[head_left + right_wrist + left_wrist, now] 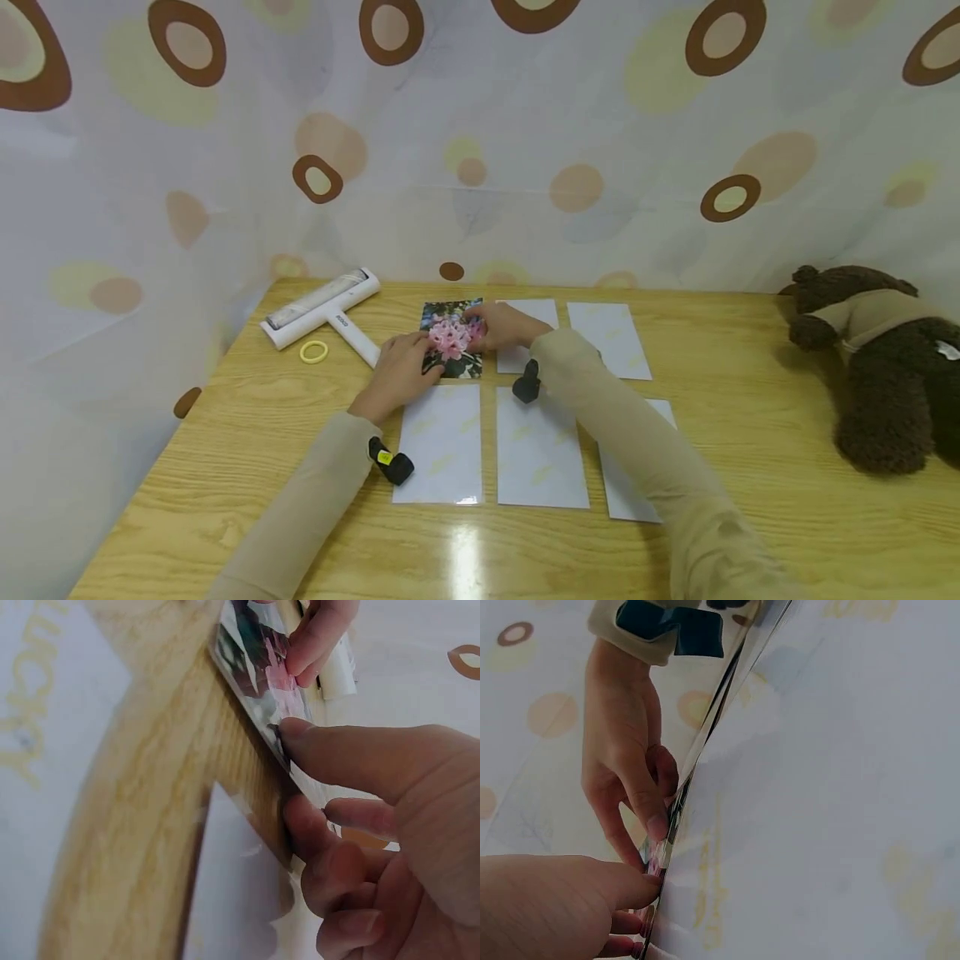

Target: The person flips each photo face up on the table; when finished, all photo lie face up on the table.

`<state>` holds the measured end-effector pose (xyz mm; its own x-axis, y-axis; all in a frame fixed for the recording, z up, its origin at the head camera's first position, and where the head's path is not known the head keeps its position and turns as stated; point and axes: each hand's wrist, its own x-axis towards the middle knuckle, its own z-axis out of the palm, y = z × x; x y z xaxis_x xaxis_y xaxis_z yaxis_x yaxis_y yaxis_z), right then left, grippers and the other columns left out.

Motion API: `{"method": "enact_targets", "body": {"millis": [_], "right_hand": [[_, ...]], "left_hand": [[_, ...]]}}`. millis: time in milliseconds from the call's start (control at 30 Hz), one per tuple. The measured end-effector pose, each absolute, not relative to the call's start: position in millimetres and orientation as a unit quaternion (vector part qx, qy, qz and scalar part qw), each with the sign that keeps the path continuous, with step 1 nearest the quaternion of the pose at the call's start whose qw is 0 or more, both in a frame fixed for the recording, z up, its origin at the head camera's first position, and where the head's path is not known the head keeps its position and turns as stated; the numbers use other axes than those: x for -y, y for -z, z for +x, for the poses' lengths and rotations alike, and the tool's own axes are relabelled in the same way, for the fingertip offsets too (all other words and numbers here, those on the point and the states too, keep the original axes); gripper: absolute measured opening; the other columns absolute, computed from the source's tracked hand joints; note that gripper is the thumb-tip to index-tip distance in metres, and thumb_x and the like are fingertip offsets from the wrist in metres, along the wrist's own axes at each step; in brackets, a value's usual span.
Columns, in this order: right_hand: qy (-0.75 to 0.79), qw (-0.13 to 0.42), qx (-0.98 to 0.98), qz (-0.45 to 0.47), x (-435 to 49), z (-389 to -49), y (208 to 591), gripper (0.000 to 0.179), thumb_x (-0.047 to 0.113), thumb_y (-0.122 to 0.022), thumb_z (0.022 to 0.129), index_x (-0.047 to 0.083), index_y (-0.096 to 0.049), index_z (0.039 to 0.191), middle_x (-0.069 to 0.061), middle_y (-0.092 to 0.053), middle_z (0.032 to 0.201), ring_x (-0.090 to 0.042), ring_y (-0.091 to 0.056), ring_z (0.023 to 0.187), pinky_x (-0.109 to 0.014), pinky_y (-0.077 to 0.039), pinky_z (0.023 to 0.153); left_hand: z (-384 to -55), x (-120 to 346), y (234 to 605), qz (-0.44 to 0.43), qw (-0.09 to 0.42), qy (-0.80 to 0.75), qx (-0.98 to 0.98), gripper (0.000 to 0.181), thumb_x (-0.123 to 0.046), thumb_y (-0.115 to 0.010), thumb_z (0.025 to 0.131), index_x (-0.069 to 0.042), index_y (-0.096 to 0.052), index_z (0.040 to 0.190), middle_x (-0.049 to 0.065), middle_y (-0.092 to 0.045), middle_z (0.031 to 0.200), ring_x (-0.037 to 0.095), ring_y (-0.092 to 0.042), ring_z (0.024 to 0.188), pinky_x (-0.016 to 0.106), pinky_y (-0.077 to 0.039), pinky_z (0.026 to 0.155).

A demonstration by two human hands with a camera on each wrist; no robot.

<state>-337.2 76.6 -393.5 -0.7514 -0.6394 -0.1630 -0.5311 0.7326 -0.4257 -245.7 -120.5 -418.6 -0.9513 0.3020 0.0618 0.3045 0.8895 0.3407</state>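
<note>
A glossy photo of pink flowers [450,337] lies at the back left of a group of white cards. My left hand [401,371] holds its left side, with the thumb near the lower corner. From the right, my right hand [504,325] pinches the opposite edge. In the right wrist view, the right thumb [337,754] lies on the photo's face, and a fingertip sits close to its edge. The left fingers [322,641] touch the printed side there. The left wrist view shows the photo [676,814] nearly edge-on between both hands.
White cards with yellow print, among them a front-left card [438,446] and a back-right card [611,337], lie in two rows on the wooden table [300,517]. A white T-shaped roller [322,308] and a yellow ring [313,352] lie left; a brown teddy bear [885,383] lies right.
</note>
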Motion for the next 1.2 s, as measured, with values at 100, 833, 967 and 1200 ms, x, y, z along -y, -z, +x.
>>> {"method": "enact_targets", "body": {"millis": [100, 833, 967, 1200], "right_hand": [[0.161, 0.156, -0.921, -0.318, -75, -336, 393, 0.063, 0.024, -0.074, 0.085, 0.002, -0.05, 0.138, -0.005, -0.059, 0.081, -0.013, -0.048, 0.067, -0.025, -0.04, 0.065], [0.196, 0.156, -0.919, -0.305, -104, -338, 388, 0.061, 0.026, -0.057, 0.097, 0.004, -0.032, 0.148, -0.008, -0.062, 0.083, -0.015, -0.055, 0.068, -0.031, -0.047, 0.069], [0.192, 0.136, -0.921, -0.31, -124, -343, 385, 0.058, 0.026, -0.059, 0.096, 0.0, -0.037, 0.144, -0.011, -0.062, 0.084, -0.019, -0.057, 0.07, -0.033, -0.047, 0.069], [0.184, 0.121, -0.934, -0.283, -156, -352, 390, 0.058, 0.024, -0.063, 0.093, -0.002, -0.042, 0.14, -0.014, -0.062, 0.09, -0.021, -0.056, 0.077, -0.034, -0.047, 0.071]], "left_hand": [[-245, 120, 418, -0.162, -0.001, 0.17, 0.972, 0.049, -0.029, -0.059, 0.095, 0.002, -0.053, 0.132, 0.021, -0.044, 0.145, 0.038, -0.039, 0.135, 0.051, -0.021, 0.115], [-248, 109, 413, -0.164, 0.025, 0.19, 0.968, 0.06, -0.037, -0.055, 0.097, 0.0, -0.042, 0.142, 0.018, -0.04, 0.149, 0.035, -0.037, 0.137, 0.055, -0.025, 0.112], [-250, 102, 409, -0.178, 0.023, 0.205, 0.962, 0.055, -0.032, -0.055, 0.097, -0.001, -0.044, 0.141, 0.017, -0.04, 0.149, 0.034, -0.036, 0.139, 0.054, -0.025, 0.112], [-257, 78, 399, -0.226, -0.022, 0.218, 0.949, 0.056, -0.03, -0.061, 0.094, -0.003, -0.045, 0.14, 0.015, -0.041, 0.149, 0.033, -0.033, 0.141, 0.058, -0.022, 0.114]]}}
